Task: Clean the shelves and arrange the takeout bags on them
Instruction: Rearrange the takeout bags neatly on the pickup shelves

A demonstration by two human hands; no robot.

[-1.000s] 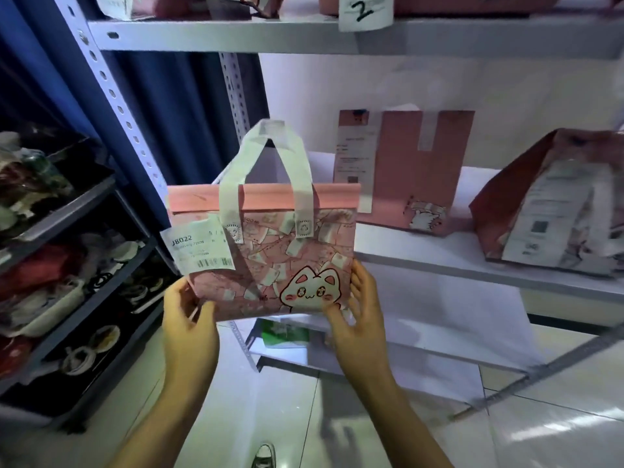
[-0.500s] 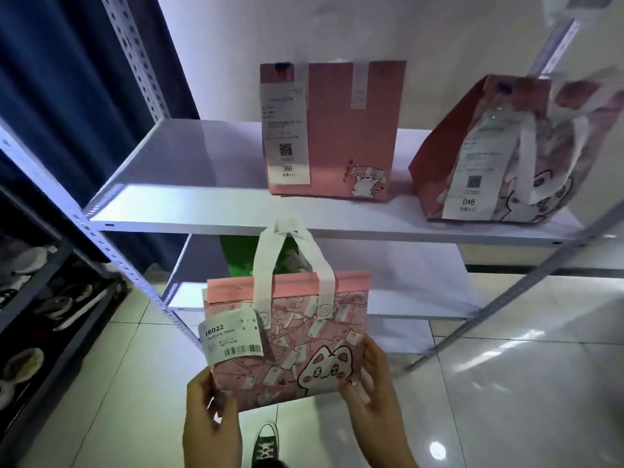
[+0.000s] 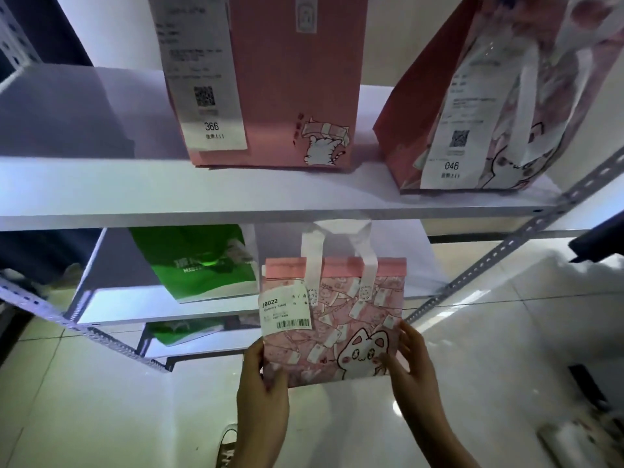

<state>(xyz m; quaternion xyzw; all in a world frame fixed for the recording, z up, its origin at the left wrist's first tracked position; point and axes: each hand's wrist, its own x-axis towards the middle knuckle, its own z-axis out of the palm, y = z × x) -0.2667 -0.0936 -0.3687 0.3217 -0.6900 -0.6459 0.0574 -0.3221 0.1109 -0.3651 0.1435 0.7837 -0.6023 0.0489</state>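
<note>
Two hands hold one small pink cat-print bag (image 3: pixel 334 319) by its lower corners, in front of the lower shelf (image 3: pixel 162 307) and not yet resting on it. The left hand (image 3: pixel 261 400) pinches the bottom-left corner, thumb on the front; the right hand (image 3: pixel 413 363) grips the bottom-right corner, its fingers (image 3: pixel 410 336) curled along the side edge. This looks like the placing step. A green bag (image 3: pixel 199 261) occupies the shelf's left part, so the next move likely calls for pushing the pink bag inward toward the right edge, its handles (image 3: pixel 337 251) passing under the upper shelf (image 3: pixel 236 194), then setting it upright.
</note>
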